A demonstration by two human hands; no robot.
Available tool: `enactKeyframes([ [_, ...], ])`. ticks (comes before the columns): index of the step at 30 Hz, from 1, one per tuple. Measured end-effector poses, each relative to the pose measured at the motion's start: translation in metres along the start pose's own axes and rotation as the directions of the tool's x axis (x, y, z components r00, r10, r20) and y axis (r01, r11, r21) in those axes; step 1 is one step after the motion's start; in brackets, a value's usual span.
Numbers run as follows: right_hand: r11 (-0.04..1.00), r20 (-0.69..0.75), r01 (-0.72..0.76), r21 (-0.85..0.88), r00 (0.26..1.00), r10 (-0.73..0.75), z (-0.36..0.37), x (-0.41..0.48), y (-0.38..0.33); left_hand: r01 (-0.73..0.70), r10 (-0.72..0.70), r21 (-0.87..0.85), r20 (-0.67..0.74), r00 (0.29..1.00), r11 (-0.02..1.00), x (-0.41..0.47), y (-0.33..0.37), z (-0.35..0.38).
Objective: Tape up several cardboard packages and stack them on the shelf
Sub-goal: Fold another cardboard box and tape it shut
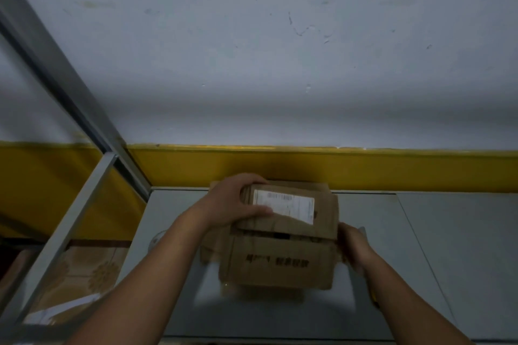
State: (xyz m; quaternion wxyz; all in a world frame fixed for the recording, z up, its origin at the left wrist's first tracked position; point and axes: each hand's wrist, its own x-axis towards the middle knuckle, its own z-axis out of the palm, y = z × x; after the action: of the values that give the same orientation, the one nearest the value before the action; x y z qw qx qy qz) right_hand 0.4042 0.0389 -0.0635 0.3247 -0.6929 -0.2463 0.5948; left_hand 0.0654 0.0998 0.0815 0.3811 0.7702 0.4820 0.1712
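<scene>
Cardboard like this, creased and softened at its corners, will probably be light and a little yielding, so the small labelled box (291,228) is best taken by its short ends, where the folded walls are stiffest, rather than by the flaps or the white shipping label (284,204). It sits on top of the larger printed box (280,263), over that box's far half and slightly askew to it, with a dark gap showing between the two at the near edge. The person's left hand (238,199) grips the small box at the end above the larger box's left side, fingers wrapped over the far corner and the thumb (260,211) laid flat across the top, its tip touching the label's edge. The right hand (354,249) is against the larger box's right side, low down; it is blurred, and whether it clasps the wall or merely steadies it cannot be told. The larger box itself rests on the grey shelf board (392,232), which spreads beneath it and out to its right.
</scene>
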Motion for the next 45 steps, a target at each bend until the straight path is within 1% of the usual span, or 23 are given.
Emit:
enactKeyframes([
  [2, 0.991, 0.007, -0.03, 0.129, 1.0, 0.029, 0.003, 0.005, -0.021, -0.05, 0.05, 0.003, -0.034, 0.998, 0.999, -0.016, -0.007, 0.009],
  [3, 0.991, -0.001, -0.02, 0.131, 1.0, 0.02, 0.006, 0.009, -0.032, -0.075, 0.076, 0.014, -0.051, 0.996, 0.997, -0.023, -0.01, 0.013],
  [5, 1.0, -0.036, -0.005, 0.017, 0.999, 0.006, 0.013, 0.015, -0.055, -0.1, 0.102, 0.03, -0.071, 0.992, 0.995, -0.036, -0.013, 0.02],
  [7, 0.989, -0.023, 0.021, -0.145, 0.999, -0.025, 0.022, 0.021, -0.072, -0.117, 0.12, 0.039, -0.087, 0.989, 0.992, -0.044, -0.014, 0.023],
  [10, 0.904, 0.112, 0.096, -0.416, 0.992, -0.054, 0.035, 0.028, -0.086, -0.138, 0.149, 0.09, -0.121, 0.982, 0.986, -0.054, -0.015, 0.024],
  [11, 0.872, 0.148, 0.122, -0.475, 0.987, -0.057, 0.037, 0.03, -0.089, -0.143, 0.155, 0.1, -0.128, 0.98, 0.985, -0.057, -0.016, 0.024],
  [14, 0.803, 0.158, 0.145, -0.579, 0.985, -0.063, 0.041, 0.031, -0.102, -0.172, 0.181, 0.077, -0.131, 0.975, 0.982, -0.065, -0.018, 0.024],
  [17, 0.755, 0.163, 0.102, -0.647, 0.987, 0.006, 0.045, 0.031, -0.113, -0.197, 0.205, 0.074, -0.13, 0.97, 0.978, -0.073, -0.019, 0.029],
  [19, 0.754, 0.192, 0.112, -0.647, 0.981, 0.02, 0.048, 0.034, -0.116, -0.203, 0.213, 0.088, -0.133, 0.968, 0.975, -0.075, -0.02, 0.032],
  [20, 0.762, 0.193, 0.125, -0.636, 0.981, 0.0, 0.049, 0.037, -0.117, -0.205, 0.216, 0.093, -0.134, 0.967, 0.974, -0.076, -0.02, 0.033],
  [22, 0.779, 0.171, 0.16, -0.606, 0.983, -0.069, 0.051, 0.039, -0.119, -0.201, 0.213, 0.095, -0.134, 0.968, 0.975, -0.077, -0.02, 0.033],
  [26, 0.843, 0.144, 0.28, -0.459, 0.96, -0.241, 0.052, 0.032, -0.121, -0.155, 0.164, 0.089, -0.11, 0.98, 0.984, -0.071, -0.02, 0.032],
  [29, 0.797, 0.13, 0.399, -0.454, 0.914, -0.383, 0.048, 0.027, -0.118, -0.114, 0.12, 0.068, -0.084, 0.989, 0.991, -0.057, -0.019, 0.032],
  [31, 0.743, 0.084, 0.431, -0.512, 0.886, -0.456, 0.05, 0.026, -0.116, -0.084, 0.085, 0.02, -0.105, 0.991, 0.996, -0.042, -0.019, 0.033],
  [32, 0.734, 0.049, 0.411, -0.54, 0.886, -0.461, 0.051, 0.027, -0.116, -0.052, 0.05, -0.021, -0.114, 0.992, 0.998, -0.034, -0.019, 0.032],
  [34, 0.786, -0.011, 0.318, -0.53, 0.924, -0.381, 0.053, 0.027, -0.117, 0.014, -0.024, -0.107, -0.088, 0.996, 0.994, -0.016, -0.02, 0.028],
  [36, 0.876, -0.014, 0.214, -0.433, 0.97, -0.243, 0.051, 0.027, -0.119, 0.071, -0.076, -0.168, -0.022, 0.997, 0.983, 0.003, -0.022, 0.024],
  [38, 0.939, -0.023, 0.139, -0.315, 0.988, -0.154, 0.046, 0.025, -0.121, 0.142, -0.139, -0.204, 0.031, 0.99, 0.969, 0.021, -0.026, 0.02],
  [39, 0.948, -0.04, 0.141, -0.285, 0.987, -0.158, 0.042, 0.021, -0.123, 0.174, -0.169, -0.215, 0.042, 0.985, 0.961, 0.029, -0.028, 0.019],
  [40, 0.945, -0.056, 0.176, -0.276, 0.979, -0.198, 0.039, 0.017, -0.127, 0.204, -0.197, -0.229, 0.053, 0.979, 0.952, 0.036, -0.03, 0.017],
  [42, 0.916, -0.054, 0.293, -0.273, 0.946, -0.319, 0.037, 0.002, -0.133, 0.257, -0.241, -0.268, 0.091, 0.966, 0.928, 0.047, -0.032, 0.013],
  [43, 0.895, -0.036, 0.349, -0.277, 0.927, -0.372, 0.038, -0.009, -0.135, 0.274, -0.253, -0.288, 0.107, 0.962, 0.918, 0.052, -0.032, 0.011],
  [45, 0.828, 0.029, 0.437, -0.352, 0.889, -0.457, 0.043, -0.03, -0.128, 0.289, -0.264, -0.331, 0.118, 0.957, 0.898, 0.06, -0.032, 0.007],
])
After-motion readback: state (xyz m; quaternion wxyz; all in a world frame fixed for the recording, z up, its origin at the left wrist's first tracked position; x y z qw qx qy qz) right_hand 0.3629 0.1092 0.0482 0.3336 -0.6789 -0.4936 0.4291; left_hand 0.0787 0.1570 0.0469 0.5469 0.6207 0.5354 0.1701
